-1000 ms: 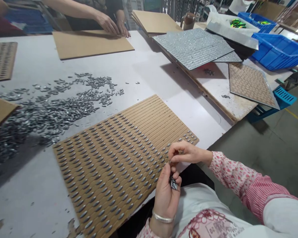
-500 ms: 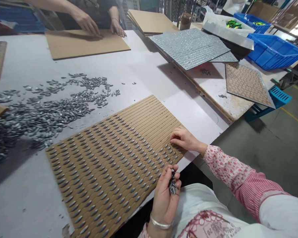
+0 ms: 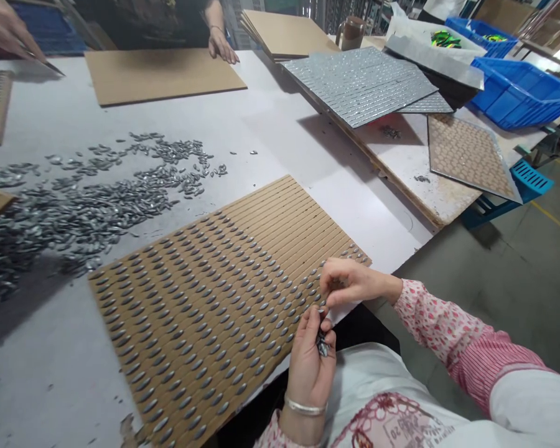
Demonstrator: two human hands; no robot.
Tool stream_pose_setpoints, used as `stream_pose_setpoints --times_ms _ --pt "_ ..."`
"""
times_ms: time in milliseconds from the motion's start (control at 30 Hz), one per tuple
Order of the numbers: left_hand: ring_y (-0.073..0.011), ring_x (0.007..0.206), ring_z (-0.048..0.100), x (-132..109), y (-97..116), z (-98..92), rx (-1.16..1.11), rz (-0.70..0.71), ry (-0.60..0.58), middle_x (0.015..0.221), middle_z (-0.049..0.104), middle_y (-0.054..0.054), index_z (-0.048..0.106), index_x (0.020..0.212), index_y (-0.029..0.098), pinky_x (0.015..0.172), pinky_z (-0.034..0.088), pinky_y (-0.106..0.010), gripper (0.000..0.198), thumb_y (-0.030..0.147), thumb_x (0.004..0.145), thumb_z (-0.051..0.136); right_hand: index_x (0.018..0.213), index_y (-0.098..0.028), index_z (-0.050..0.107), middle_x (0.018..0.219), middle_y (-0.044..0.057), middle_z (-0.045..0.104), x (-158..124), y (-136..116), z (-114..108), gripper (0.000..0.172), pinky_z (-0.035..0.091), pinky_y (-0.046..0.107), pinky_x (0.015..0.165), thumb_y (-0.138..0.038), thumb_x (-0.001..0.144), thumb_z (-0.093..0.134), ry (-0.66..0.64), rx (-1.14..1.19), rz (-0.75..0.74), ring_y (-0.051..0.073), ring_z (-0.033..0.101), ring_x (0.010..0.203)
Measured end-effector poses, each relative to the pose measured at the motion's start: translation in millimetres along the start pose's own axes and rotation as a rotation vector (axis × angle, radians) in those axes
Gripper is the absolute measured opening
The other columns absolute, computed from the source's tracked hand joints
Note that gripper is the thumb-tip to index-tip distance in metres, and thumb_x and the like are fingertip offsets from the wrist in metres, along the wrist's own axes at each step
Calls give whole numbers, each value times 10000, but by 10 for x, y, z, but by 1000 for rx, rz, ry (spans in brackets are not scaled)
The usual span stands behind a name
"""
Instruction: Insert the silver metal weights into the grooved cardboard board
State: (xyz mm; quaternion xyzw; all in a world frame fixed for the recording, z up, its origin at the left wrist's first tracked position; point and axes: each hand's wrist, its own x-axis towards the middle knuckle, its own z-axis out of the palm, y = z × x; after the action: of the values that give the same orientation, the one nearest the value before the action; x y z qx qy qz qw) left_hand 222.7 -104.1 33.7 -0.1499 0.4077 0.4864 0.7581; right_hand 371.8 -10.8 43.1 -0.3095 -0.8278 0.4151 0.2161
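Note:
A grooved brown board (image 3: 280, 230) lies on the white table, with rows of small grey metal pieces (image 3: 200, 289) set in its slots. The grooves toward its far right part are mostly bare. At the board's near edge my left hand (image 3: 309, 361) is curled around a small bunch of grey pieces. My right hand (image 3: 348, 281) is just above and beside it, over the board's right side, with thumb and forefinger pinched close to my left fingertips. Whatever the pinch holds is too small to make out.
Loose grey pieces (image 3: 98, 208) are heaped at the left. Across the table, a person's hands (image 3: 221, 45) are near a plain board (image 3: 168, 74). Silvery boards (image 3: 364, 84), a patterned board (image 3: 471, 152) and blue crates (image 3: 522, 93) are at the right.
My right hand has moved back from the board's right part to my left fingertips. Across the table, one of the person's hands has moved from the plain board to the far left.

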Motion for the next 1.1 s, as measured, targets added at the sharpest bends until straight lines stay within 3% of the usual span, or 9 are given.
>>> stream_pose_setpoints --times_ms 67,167,300,400,533,733,967,1100 --pt "-36 560 509 11 -9 14 -2 14 14 753 551 -7 602 814 117 432 411 -111 32 123 805 572 830 -152 556 777 19 566 -33 -103 40 229 383 262 762 -380 844 558 -52 23 -61 123 483 770" --pt "-52 602 549 3 -9 39 22 35 29 790 581 -22 611 857 119 485 463 -128 71 117 814 555 797 -153 541 760 23 547 -57 -132 83 239 375 269 771 -351 904 459 -1 -8 -57 124 471 766" --pt "-125 790 616 -44 22 58 71 -5 33 989 615 -121 608 1003 107 647 539 -217 202 117 861 464 802 -158 521 785 35 552 -61 70 -39 251 377 269 741 -354 919 417 166 -76 106 136 476 774" --pt "-74 645 577 -66 32 44 67 -32 -3 880 614 -82 608 982 113 526 496 -158 190 102 857 464 777 -159 531 769 34 567 -53 280 -194 210 351 286 745 -312 900 459 256 -274 242 148 462 759" --pt "-33 498 481 -60 16 24 20 -83 -39 722 570 -27 600 835 117 411 407 -124 115 123 852 487 760 -162 553 783 32 590 -28 437 -269 186 316 290 744 -293 880 497 208 -452 305 153 448 760" --pt "-157 842 634 -53 9 54 105 -52 16 1017 636 -148 614 1008 93 708 546 -260 218 83 846 468 771 -162 569 807 37 595 14 470 -231 169 302 286 753 -298 862 530 175 -534 343 157 451 789" --pt "-166 835 653 -28 5 44 50 -91 16 925 679 -104 643 932 122 745 550 -295 200 98 851 462 784 -172 577 818 40 600 20 504 -201 151 308 295 737 -309 844 558 212 -602 362 173 455 814" --pt "-215 971 622 -52 45 94 -25 -117 -13 1022 667 -133 641 1007 101 842 518 -349 252 132 872 431 795 -161 584 821 51 589 -8 332 -165 188 325 312 772 -325 865 526 272 -503 283 172 462 824"
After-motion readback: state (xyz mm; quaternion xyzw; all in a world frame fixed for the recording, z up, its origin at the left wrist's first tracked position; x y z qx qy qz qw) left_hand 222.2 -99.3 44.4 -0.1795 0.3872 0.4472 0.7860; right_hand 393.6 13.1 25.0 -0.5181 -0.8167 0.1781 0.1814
